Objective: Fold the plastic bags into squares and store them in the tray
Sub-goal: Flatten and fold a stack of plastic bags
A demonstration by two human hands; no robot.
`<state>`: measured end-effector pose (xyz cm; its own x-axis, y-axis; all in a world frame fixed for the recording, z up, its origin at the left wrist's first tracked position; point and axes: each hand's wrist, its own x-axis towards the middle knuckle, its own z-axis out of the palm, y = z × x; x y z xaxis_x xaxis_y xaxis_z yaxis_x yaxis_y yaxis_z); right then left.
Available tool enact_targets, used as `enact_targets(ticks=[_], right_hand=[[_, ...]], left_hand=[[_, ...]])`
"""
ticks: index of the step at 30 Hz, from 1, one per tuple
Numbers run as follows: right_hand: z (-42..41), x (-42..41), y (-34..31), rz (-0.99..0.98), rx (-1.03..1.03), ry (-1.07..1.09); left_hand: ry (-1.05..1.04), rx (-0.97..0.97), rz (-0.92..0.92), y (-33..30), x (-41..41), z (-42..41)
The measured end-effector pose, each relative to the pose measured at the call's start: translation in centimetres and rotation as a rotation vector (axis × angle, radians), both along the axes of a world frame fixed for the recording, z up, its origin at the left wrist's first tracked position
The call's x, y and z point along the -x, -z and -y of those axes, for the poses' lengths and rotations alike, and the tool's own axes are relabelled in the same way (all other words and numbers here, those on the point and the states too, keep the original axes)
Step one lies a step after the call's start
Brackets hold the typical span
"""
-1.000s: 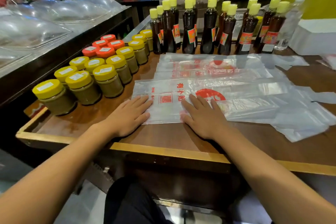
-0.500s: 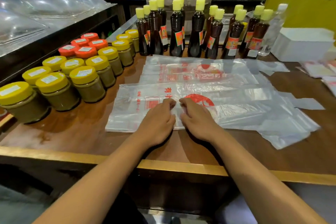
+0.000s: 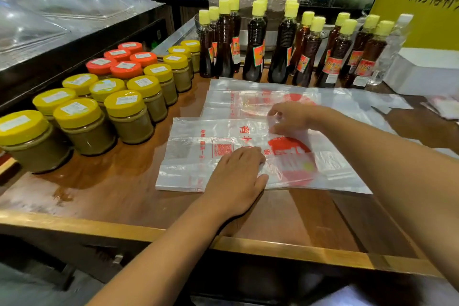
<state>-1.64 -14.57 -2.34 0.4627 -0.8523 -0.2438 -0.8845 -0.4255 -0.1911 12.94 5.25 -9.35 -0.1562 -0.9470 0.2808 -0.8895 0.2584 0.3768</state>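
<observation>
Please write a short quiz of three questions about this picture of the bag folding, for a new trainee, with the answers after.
1. True or false: the left hand lies flat on the near bag.
2. What does the right hand do? A) pinches the far edge of the near bag B) holds a bottle C) rests on the wood
3. What colour are the bottle caps at the back?

Key
1. True: its fingers are straight and press the plastic.
2. A: fingers and thumb close on the plastic edge, lifted a little.
3. Yellow, on dark bottles. The jars on the left have yellow or orange-red lids.
</observation>
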Motion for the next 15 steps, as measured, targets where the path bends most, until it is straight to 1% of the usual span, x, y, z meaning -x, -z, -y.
enact_targets(ticks=[2, 6, 7, 11, 13, 15], right_hand=[[-0.1, 0.1, -0.5, 0.099, 0.043, -0.037], [-1.8, 1.1, -1.7, 0.187, 0.202, -0.11], [-2.5, 1.3, -2.0, 0.191, 0.254, -0.142], [-6.1, 2.0, -1.5, 0.064, 0.552, -0.264], [-7.8, 2.3, -0.4, 0.092, 0.6, -0.286], [-8.9, 2.6, 1.4, 0.094, 0.611, -0.285]], left_hand=[[0.007, -0.011, -0.004, -0.1, -0.1, 0.0], [0.02, -0.017, -0.02, -0.5, -0.1, -0.3], [0.019, -0.016, -0.025, -0.6, 0.0, -0.3], [0.022, -0.001, -0.025, -1.0, 0.2, -0.4], [0.022, 0.034, -0.013, -1.0, 0.4, -0.4], [0.04, 0.075, 0.049, -0.8, 0.5, -0.3]])
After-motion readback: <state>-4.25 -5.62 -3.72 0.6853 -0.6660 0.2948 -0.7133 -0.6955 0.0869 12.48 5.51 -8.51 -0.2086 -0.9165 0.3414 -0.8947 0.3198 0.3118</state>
